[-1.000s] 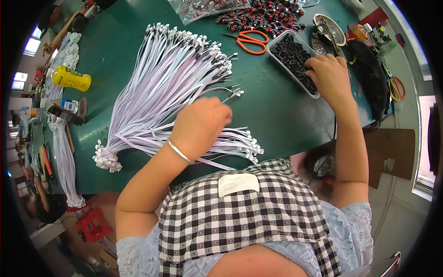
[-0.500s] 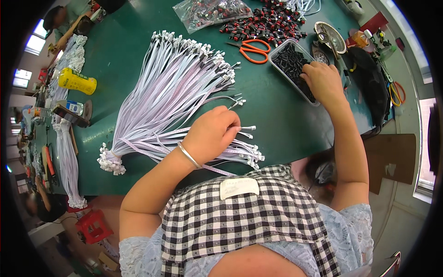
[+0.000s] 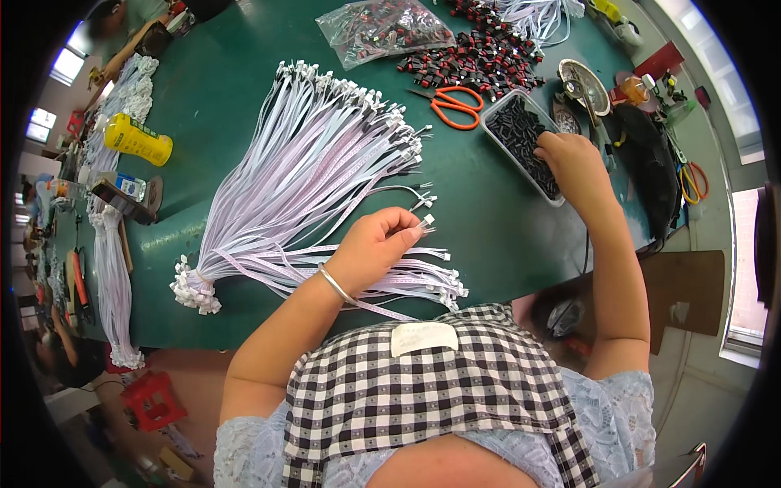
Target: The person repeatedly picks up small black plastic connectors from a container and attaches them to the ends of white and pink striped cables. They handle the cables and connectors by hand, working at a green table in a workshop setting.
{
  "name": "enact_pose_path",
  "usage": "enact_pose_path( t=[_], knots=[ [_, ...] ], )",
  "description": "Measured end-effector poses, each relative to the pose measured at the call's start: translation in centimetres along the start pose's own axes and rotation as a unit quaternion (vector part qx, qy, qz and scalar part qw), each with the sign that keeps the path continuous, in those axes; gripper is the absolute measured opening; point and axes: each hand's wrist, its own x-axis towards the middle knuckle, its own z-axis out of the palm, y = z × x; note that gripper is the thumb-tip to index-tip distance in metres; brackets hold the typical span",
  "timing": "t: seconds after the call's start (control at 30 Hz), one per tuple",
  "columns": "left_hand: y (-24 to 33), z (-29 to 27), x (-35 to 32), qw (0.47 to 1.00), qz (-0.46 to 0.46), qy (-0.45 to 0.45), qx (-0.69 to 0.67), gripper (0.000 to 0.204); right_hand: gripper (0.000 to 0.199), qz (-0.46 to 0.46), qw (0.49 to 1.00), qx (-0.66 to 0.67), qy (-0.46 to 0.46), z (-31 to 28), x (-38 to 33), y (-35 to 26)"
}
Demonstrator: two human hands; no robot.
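Note:
My left hand [image 3: 373,248], with a silver bangle at the wrist, pinches the end of a flat white cable. Its small white connector [image 3: 427,221] sticks out past my thumb and forefinger. Beneath and beyond that hand fans a large bundle of white ribbon cables [image 3: 301,163], gathered at the left end, with white connectors at both ends. My right hand [image 3: 576,167] reaches over the right side of a clear plastic tub [image 3: 498,140]. Its fingers are curled together among short black tubes [image 3: 521,130]; what they pinch is hidden.
Orange-handled scissors [image 3: 457,107] lie left of the tub. Behind them are a heap of black-and-red parts [image 3: 480,61] and a clear plastic bag [image 3: 382,32]. A metal dish [image 3: 587,85] stands at right. A yellow bottle [image 3: 138,140] and a phone [image 3: 122,202] stand at left, near other people working.
My left hand has turned slightly, and the white connector now shows beyond its fingertips. My right hand stays at the tub with its fingers shifted a little. The whole view has moved slightly.

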Motion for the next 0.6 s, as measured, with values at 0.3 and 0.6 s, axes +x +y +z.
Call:
enact_pose_path(
  t=[0.3, 0.6],
  knots=[
    [-0.5, -0.6, 0.1, 0.991, 0.007, -0.031, -0.128, 0.014, 0.017, -0.054, 0.998, 0.016, -0.012, 0.9, -0.3, 1.2],
    [-0.9, -0.7, -0.2, 0.986, 0.016, -0.029, -0.162, 0.009, 0.017, -0.122, 0.96, 0.25, -0.037, 0.6, -3.4, -6.6]
  ],
)
